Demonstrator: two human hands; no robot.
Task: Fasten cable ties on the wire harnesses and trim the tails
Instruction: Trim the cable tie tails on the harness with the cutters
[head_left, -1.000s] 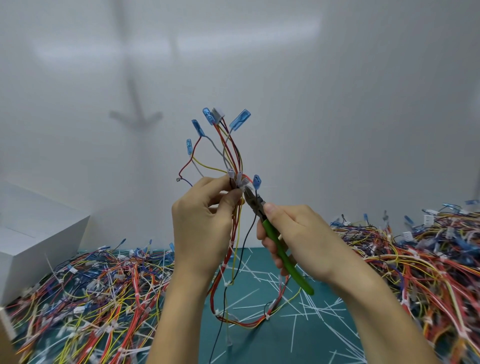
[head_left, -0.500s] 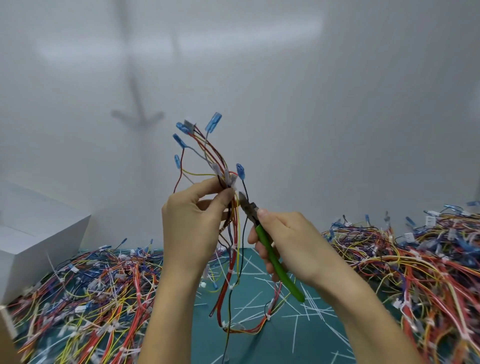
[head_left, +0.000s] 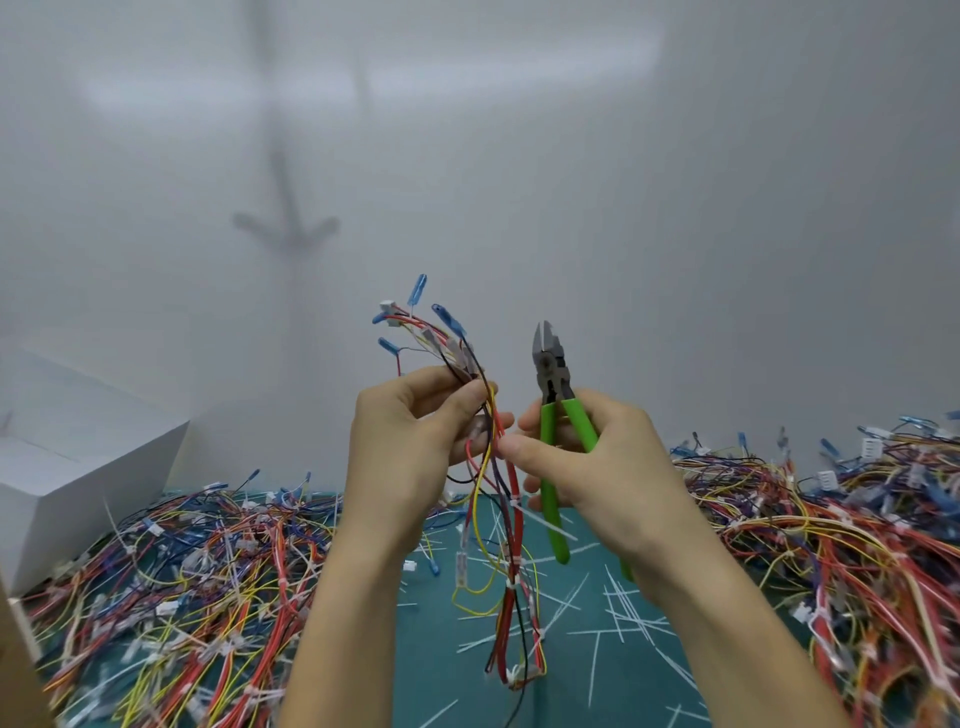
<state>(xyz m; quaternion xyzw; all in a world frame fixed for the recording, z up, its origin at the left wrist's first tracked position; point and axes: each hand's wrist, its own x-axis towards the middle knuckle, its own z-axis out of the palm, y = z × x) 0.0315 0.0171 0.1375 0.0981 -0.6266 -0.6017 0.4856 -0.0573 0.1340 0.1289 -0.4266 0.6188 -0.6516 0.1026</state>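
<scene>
My left hand (head_left: 410, 457) grips a wire harness (head_left: 506, 525) of red, yellow and black wires, held upright above the green mat (head_left: 571, 654). Its blue terminals (head_left: 415, 312) fan out above my fingers, and white cable ties (head_left: 514, 503) ring the hanging part. My right hand (head_left: 597, 467) holds green-handled cutters (head_left: 553, 410) with the jaws pointing up, apart from the wires. The thumb and forefinger of that hand also pinch the harness just below my left hand.
Heaps of coloured wire harnesses lie at the left (head_left: 182, 587) and at the right (head_left: 841, 530) of the mat. Cut white tie tails (head_left: 623, 608) are scattered on the mat between them. A white box (head_left: 72, 467) stands at the far left. A pale wall rises behind.
The cutters have left the tie near my left thumb and swung upright to the right. My right fingers now pinch the wires. The harness top has tilted left and sunk lower.
</scene>
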